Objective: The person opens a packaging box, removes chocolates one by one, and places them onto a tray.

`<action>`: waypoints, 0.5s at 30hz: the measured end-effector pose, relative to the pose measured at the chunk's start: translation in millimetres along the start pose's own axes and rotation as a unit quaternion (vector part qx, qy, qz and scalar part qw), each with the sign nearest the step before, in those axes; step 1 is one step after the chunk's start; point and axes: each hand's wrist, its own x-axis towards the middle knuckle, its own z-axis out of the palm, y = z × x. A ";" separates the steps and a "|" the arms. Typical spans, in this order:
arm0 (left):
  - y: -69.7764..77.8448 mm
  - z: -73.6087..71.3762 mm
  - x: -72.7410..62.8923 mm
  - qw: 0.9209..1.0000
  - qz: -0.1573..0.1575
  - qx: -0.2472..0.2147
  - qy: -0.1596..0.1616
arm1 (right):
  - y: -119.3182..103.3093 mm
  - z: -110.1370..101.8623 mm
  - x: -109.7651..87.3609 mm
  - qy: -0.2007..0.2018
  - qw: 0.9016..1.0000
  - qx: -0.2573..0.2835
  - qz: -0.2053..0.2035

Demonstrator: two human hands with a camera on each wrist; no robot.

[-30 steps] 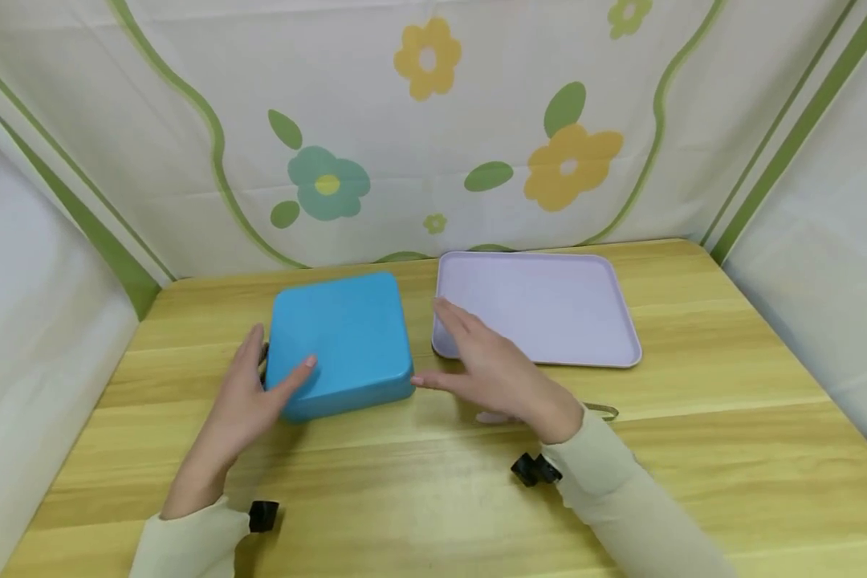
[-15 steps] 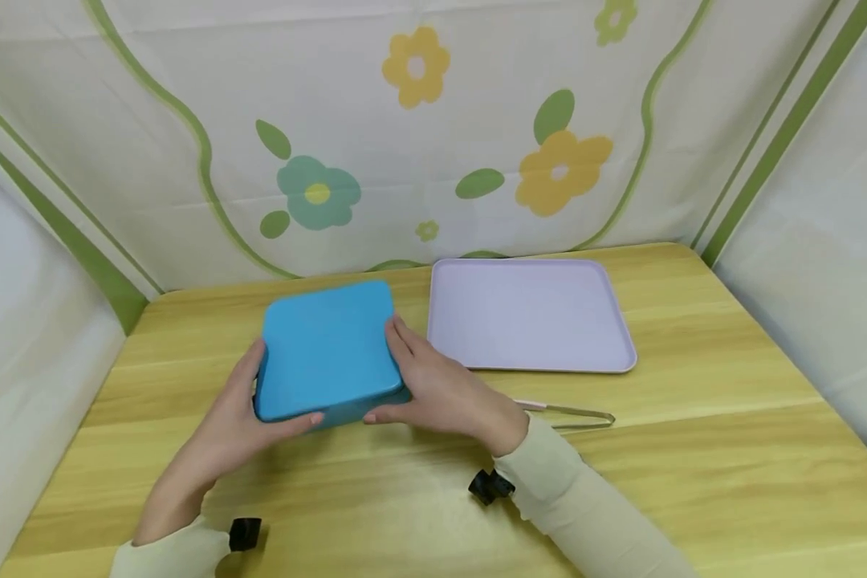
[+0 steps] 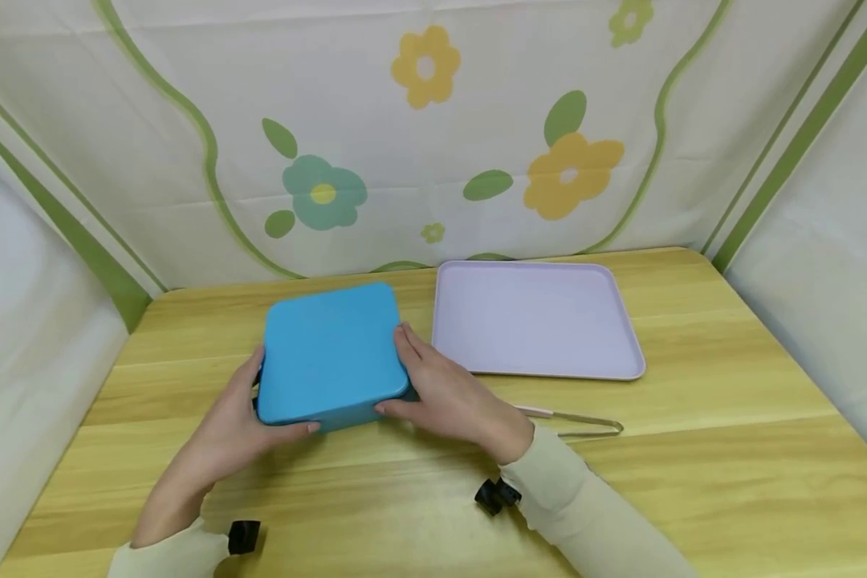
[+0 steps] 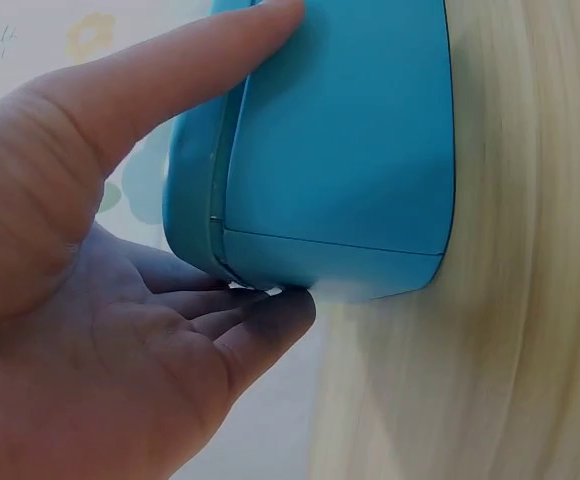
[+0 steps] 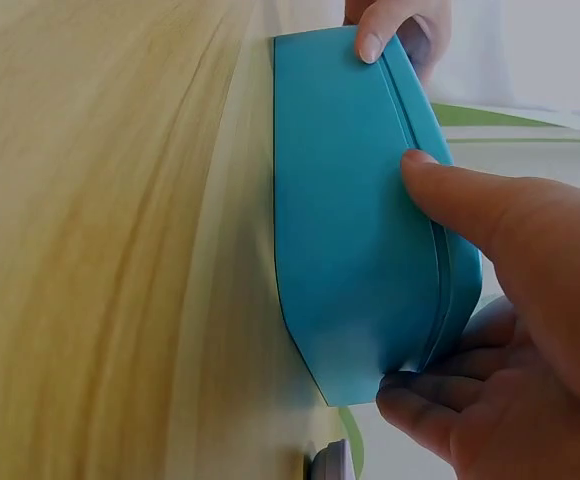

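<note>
Where left hand (image 3: 229,419) grips: box (image 3: 334,353), left front corner, thumb and fingers spread round it
Right hand (image 3: 449,395): clamped likewise, right front corner
Tray (image 3: 538,321): near, right

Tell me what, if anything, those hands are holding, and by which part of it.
A smooth blue rectangular box with rounded corners, held between the left hand and right hand at its opposite sides, thumbs on its front wall.
</note>
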 end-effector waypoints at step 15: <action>-0.9 -7.6 -0.8 0.999 -0.041 0.018 -0.014 | -0.6 -1.8 -0.6 0.002 1.000 0.004 0.000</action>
